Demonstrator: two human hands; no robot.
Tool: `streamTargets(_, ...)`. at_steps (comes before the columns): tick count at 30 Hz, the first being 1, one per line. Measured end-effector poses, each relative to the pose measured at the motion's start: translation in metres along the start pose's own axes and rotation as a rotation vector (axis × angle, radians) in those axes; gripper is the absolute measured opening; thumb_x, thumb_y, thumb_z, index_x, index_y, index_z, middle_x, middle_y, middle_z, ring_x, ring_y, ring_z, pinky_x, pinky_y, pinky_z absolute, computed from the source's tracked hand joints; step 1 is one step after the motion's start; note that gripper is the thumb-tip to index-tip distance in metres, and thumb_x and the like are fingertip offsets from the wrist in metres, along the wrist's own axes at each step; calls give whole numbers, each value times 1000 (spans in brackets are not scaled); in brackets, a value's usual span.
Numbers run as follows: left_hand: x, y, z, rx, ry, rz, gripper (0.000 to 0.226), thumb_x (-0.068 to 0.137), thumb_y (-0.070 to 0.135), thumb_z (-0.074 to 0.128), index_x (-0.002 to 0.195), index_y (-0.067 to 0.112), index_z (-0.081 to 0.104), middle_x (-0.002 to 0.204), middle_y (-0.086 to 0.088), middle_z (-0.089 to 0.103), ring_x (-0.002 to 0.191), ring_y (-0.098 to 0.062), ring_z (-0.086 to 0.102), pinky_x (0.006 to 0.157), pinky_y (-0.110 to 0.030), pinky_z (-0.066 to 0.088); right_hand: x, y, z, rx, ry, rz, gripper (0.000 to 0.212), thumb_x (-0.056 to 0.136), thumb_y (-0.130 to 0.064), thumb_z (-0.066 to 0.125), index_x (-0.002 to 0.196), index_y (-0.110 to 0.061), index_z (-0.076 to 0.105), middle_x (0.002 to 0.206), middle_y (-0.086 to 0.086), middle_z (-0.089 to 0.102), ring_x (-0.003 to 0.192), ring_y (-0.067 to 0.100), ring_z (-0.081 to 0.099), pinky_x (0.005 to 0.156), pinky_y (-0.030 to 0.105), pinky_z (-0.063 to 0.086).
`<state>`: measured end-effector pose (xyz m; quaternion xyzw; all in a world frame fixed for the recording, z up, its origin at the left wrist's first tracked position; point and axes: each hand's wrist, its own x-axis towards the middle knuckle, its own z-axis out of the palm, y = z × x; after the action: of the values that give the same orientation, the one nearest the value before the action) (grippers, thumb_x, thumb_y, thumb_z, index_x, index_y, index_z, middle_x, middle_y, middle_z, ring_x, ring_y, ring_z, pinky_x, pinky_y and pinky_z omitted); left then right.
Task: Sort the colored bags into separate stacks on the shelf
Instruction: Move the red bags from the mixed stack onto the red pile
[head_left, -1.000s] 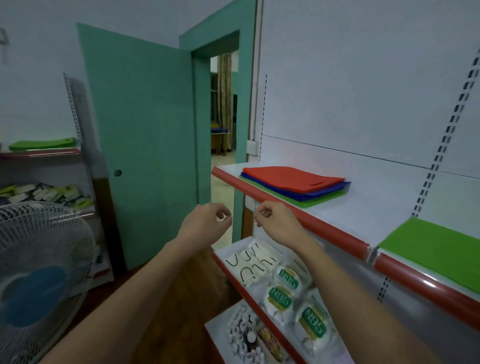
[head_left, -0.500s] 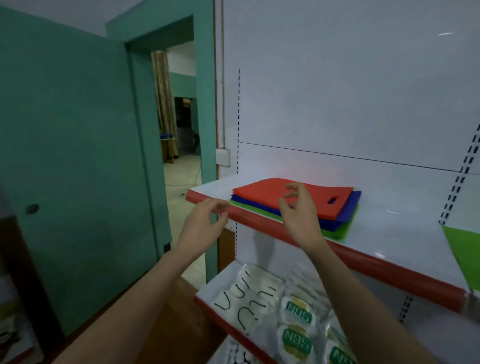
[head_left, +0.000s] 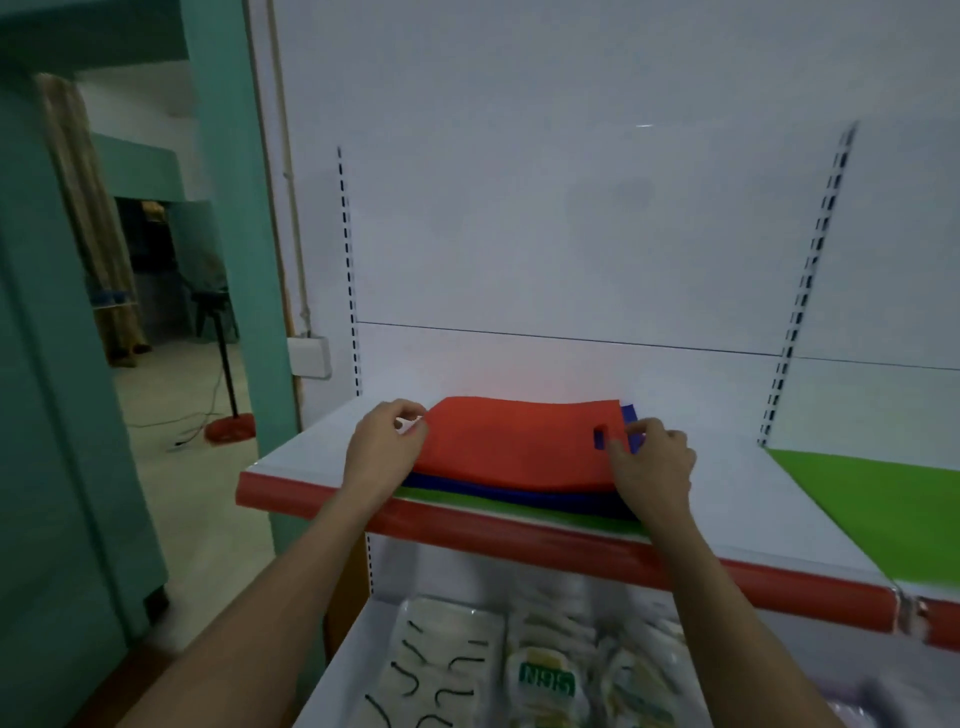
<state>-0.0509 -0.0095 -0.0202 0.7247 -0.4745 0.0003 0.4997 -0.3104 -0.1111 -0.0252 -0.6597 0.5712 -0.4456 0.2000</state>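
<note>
A red bag (head_left: 511, 441) lies on top of a mixed stack on the white shelf (head_left: 306, 449), over a blue bag (head_left: 545, 496) and a green bag (head_left: 498, 506). My left hand (head_left: 384, 447) pinches the red bag's left edge. My right hand (head_left: 652, 467) pinches its right end beside the handle cut-out. The red bag bows up slightly between my hands. A separate green bag (head_left: 878, 499) lies flat on the shelf to the right.
The shelf has a red front lip (head_left: 519, 540) and a white back panel. Below it, a lower shelf holds packets of masks (head_left: 545, 675). An open green door and doorway are on the left, with a fan stand (head_left: 228, 426) on the floor beyond.
Both hands have moved from the air in front of the shelf onto the stack and taken hold of the red bag's two ends. The view has moved closer to the shelf.
</note>
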Motion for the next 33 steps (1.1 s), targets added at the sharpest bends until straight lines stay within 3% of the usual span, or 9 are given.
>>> streamTargets(4,17,-15,25,116,-98,-30,28,92,32,60,118,23,66,123,2,60,106,-15,57,86,-28,44,4,22,12,56,-12,37,31,87,-24,68,112,-9,58,115,20,54,106,38,51,93,44,44)
streamTargets(6,21,-25,32,143,-93,-27,29,91,32,62,117,22,67,123,2,61,106,-15,58,86,-28,44,5,28,15,80,13,8,27,85,-25,71,106,-11,62,106,14,61,92,29,57,82,38,49)
streamTargets(9,24,-35,36,159,-72,-27,26,91,31,62,113,21,69,122,-1,62,107,-17,58,88,-30,45,5,33,14,98,63,-24,15,88,-18,68,102,-13,66,99,7,61,83,19,55,66,25,39)
streamTargets(13,27,-37,39,265,-130,-31,37,89,45,62,118,22,67,130,0,58,118,-20,53,95,-37,45,1,36,11,115,148,-48,17,92,-6,59,104,-13,70,96,3,64,85,19,57,73,22,36)
streamTargets(19,27,-34,38,346,-207,-67,63,84,63,58,130,20,59,137,-2,50,127,-24,42,102,-42,40,-1,35,11,106,168,-41,26,95,-3,52,111,-13,70,107,8,64,92,28,61,85,35,50)
streamTargets(26,32,-30,30,175,-257,-196,61,75,57,73,121,18,65,133,-8,54,128,-30,42,102,-45,41,-11,21,6,108,198,-46,29,93,-2,52,108,-17,72,106,10,65,92,33,61,86,41,53)
streamTargets(28,31,-25,23,183,-259,-217,63,77,54,74,125,15,63,134,-9,51,130,-32,37,105,-45,37,-14,13,3,131,181,-35,30,93,-5,52,104,-26,71,104,13,66,90,34,61,81,40,54)
streamTargets(30,30,-20,19,249,-189,-130,58,78,54,73,122,17,64,133,-5,49,128,-31,35,104,-44,33,-17,4,-3,163,198,-28,29,93,-8,52,103,-28,71,98,15,66,81,32,60,66,27,50)
streamTargets(33,26,-13,13,-64,-115,-21,40,81,40,75,109,11,69,116,-6,64,111,-29,55,95,-42,47,-26,-11,-25,254,267,-23,28,93,-5,52,103,-22,72,89,10,65,62,16,54,50,14,41)
